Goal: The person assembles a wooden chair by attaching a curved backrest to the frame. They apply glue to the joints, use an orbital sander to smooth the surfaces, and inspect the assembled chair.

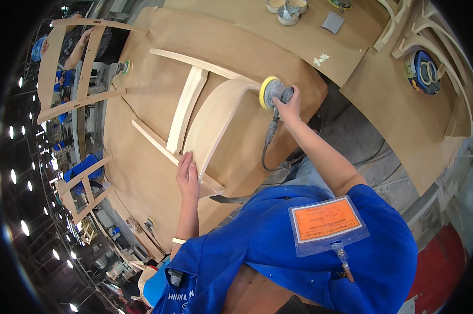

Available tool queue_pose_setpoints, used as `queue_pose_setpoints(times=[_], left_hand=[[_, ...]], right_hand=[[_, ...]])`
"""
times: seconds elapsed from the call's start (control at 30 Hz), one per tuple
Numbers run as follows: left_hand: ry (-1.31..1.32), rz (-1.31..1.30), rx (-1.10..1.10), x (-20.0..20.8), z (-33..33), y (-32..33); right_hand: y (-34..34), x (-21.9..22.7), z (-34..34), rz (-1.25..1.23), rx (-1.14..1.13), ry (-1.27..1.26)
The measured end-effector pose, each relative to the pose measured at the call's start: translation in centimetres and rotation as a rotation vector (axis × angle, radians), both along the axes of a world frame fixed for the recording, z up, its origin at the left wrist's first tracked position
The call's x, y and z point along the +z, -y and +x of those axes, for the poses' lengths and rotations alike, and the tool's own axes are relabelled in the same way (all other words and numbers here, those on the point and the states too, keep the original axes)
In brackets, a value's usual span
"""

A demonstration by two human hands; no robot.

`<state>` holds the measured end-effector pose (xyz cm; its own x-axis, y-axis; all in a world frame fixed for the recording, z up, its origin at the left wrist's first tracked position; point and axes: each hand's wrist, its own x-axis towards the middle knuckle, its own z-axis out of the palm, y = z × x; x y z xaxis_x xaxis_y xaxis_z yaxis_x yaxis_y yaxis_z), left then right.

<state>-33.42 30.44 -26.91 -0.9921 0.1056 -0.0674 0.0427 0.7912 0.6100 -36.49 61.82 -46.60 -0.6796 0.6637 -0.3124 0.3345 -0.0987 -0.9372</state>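
A pale wooden chair-back frame [215, 116] lies on the brown-covered table, with a broad curved panel, a narrower slat and two rails. My right hand [289, 104] is closed around the grey body of a handheld orbital sander [272, 93]. Its yellow pad stands on edge against the far right end of the frame, where panel and rail meet. From the sander a dark hose hangs toward my body. My left hand [187, 175] grips the frame at the panel's near left end, over the near rail; part of its grasp is hidden.
Brown sheeting covers the table [236, 39]. Beyond lie cups [288, 13], a grey sanding pad [332, 22] and small wood pieces [321, 59]. Curved wooden parts [430, 44] and a tub with a tape roll [424, 72] stand right. At left, a person holds another frame [84, 68].
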Motion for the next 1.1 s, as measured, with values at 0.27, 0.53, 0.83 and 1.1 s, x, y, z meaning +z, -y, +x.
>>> queue_pose_setpoints(times=[0.27,0.53,0.83,1.1], left_hand=[[-0.013,0.036,0.015,-0.2,0.1,-0.1],[-0.020,0.036,0.010,0.0,0.1,-0.1],[-0.067,-0.012,-0.001,0.2,0.1,-0.3],[-0.110,0.069,0.041,-0.6,0.2,0.3]], right_hand=[[-1.7,3.4,-1.7,0.147,0.224,-0.201],[-2.3,2.6,-2.3,0.166,0.192,-0.077],[-3.2,4.6,-2.7,0.071,0.340,-0.157],[-0.7,10.9,1.0,0.291,0.394,-0.355]])
